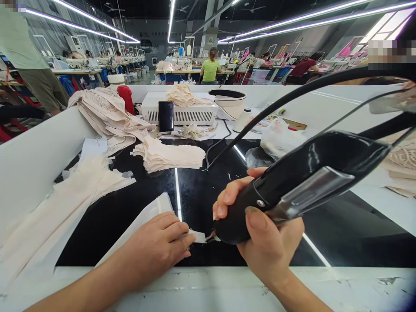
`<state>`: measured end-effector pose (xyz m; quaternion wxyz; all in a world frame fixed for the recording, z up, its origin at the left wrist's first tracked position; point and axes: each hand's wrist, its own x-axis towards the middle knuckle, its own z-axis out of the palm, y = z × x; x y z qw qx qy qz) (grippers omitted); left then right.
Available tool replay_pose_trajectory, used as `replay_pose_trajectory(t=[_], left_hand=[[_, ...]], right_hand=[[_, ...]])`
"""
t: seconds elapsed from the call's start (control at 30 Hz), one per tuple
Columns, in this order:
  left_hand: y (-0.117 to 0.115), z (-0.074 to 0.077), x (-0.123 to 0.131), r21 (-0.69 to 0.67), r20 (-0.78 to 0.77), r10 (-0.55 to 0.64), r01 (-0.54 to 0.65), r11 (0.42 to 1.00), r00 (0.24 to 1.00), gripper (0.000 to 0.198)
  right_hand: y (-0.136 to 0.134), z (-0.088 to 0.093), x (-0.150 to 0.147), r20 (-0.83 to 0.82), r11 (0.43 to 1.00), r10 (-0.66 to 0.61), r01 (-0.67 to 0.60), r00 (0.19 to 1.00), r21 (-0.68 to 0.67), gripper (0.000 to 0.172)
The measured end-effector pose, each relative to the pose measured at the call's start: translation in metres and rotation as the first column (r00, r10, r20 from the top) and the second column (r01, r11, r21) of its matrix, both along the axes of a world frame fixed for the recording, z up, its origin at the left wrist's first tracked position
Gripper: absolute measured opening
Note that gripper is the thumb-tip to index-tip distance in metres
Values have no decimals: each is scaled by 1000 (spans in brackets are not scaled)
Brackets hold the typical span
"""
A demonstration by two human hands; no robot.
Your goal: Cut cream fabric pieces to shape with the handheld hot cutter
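Note:
My right hand [260, 234] is wrapped round a glossy black hand-held tool [308, 177] with a metal lever and a black cable running up to the right. Its small tip [212, 237] touches the end of a pale fabric strip [152, 214] lying on the black glass worktop [130, 208]. My left hand [156, 247] lies on that strip with its fingers curled, pressing it down right beside the tool's tip.
A stack of cream fabric pieces [169, 156] sits mid-table, with more pieces at the left [48, 212] and a heap [107, 112] behind. Beyond are a white box machine [182, 110] with a phone [166, 116], a white bowl [229, 102], plastic bags [276, 138]. Other workers sit far behind.

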<state>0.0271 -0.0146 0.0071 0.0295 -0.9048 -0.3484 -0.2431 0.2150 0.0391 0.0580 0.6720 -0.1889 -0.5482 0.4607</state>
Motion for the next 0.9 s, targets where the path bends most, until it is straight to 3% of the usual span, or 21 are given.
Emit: replay_pose_trajectory(t=[0.37,0.9], left_hand=[[5,0,-13,-93,73,-22,29,995,997,22],[6,2,-8,-168,117,-26,46,985,993,11]], right_hand=[[-2,2,2,-1,1000,-15,15,1000,-3,38],[-3,11,12,14,999,15,-15,1000,-32,38]])
